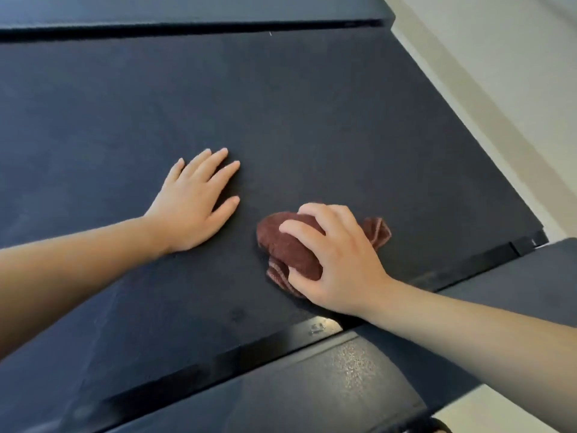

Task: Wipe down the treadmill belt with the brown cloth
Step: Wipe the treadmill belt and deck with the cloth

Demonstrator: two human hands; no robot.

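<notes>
The dark treadmill belt [281,114] fills most of the head view. A bunched brown cloth [288,245] with a paler hem lies on the belt at centre right. My right hand [337,260] presses down on it, fingers curled over the top and thumb at its near edge; one corner of the cloth sticks out past the fingers on the right. My left hand [196,201] rests flat on the bare belt to the left of the cloth, palm down, fingers spread, a short gap away from it.
A black side rail [281,342] borders the belt along the near edge, with a textured dark foot rail [327,385] below it. Another rail [187,14] runs along the far edge. Pale floor [515,89] lies beyond the belt's right end.
</notes>
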